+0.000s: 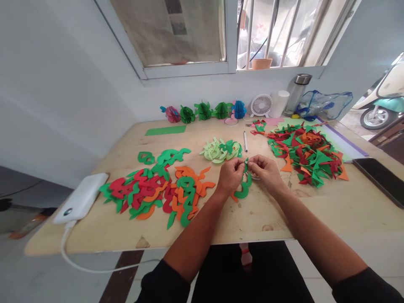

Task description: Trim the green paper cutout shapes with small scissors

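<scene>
My left hand (232, 174) and my right hand (264, 170) meet above the middle of the table, fingertips pinched close together. Between them hangs a curvy green paper cutout (243, 190), its upper tip showing at the fingers. A bit of orange paper (234, 197) lies by my left wrist. Beyond the left hand is a pile of pale green paper pieces (216, 150) with darker green ones on it. Orange and green cutouts (189, 191) lie left of my left forearm, beside a heap of red and green cutouts (135, 189).
Right of my hands are mixed paper scraps (311, 153) and a phone (380, 179). A white pen (245, 141) lies ahead. Paper ornaments (203, 110), a small fan (261, 105) and a bottle (297, 94) line the wall. A power bank (82, 198) sits at the left edge.
</scene>
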{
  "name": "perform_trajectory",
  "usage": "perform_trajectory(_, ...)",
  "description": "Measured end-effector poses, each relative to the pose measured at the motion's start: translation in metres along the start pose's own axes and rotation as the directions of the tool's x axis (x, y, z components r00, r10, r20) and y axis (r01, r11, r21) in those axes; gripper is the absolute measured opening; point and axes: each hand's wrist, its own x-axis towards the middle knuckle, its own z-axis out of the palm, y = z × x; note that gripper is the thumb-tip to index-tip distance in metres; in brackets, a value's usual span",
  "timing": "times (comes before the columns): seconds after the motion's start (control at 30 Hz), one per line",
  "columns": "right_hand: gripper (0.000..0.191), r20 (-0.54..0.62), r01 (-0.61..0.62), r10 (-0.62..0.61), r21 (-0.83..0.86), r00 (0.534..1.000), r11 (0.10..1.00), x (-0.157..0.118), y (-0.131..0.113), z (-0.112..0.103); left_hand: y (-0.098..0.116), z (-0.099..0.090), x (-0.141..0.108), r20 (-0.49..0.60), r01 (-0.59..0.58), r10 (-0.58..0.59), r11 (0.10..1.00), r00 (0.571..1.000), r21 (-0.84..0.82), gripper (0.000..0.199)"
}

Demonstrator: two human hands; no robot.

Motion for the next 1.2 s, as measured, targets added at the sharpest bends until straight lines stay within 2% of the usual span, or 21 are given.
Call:
perform_trajectory(0.63, 0.013, -0.013, 0.070, -0.073, -0.168, 0.997, 0.983, 0.0035, 0.0097, -0.0040, -0.0013, -0.0003, -0.0011, 0.006, -0.058, 0.058, 0.994, 0.998, 0.094, 0.015)
perform_trajectory(1.03, 0.016, -0.033, 0.074, -0.082, -0.195, 0.996, 0.978, 0.0012, 0.0035, -0.0023, -0.0058, 0.0007, -0.0011, 0.039, -0.038, 0.037, 0.999, 0.999, 0.017, 0.017)
perform_trajectory(1.2, 0.018, -0.030, 0.066, -0.074, -0.221, 0.997, 0.973, 0.0013, 0.0026, -0.0020, -0.0020, -0.0009, -0.0017, 0.047, -0.032, 0.030, 0.999, 0.998, 0.039, 0.016)
